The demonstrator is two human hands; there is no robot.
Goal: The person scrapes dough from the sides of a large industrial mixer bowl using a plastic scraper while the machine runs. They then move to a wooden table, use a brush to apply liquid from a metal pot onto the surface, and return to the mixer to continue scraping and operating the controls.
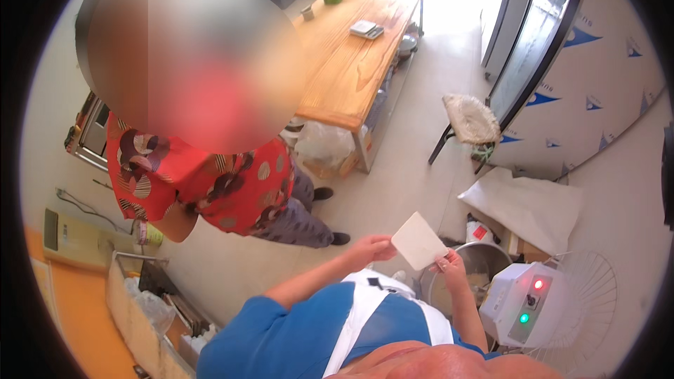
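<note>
A flat, pale plastic dough scraper (419, 241) with rounded corners is held out in front of my apron. My right hand (451, 264) pinches its lower right corner. At its left edge the curled fingers of my left hand (373, 248) meet the scraper, their tips partly hidden by it. Under my right forearm stands a metal mixing bowl (491, 252) with some pale material inside. To its right is a white mixer housing (508, 300), where a red and a green light glow beside a switch.
A person in a red patterned shirt (210, 189) stands to the left. A wooden table (342, 73) holds a kitchen scale (366, 29). On the right are a padded stool (471, 118), a white sack (526, 205) and a wire guard (592, 295). A wooden-sided bin (137, 316) stands lower left.
</note>
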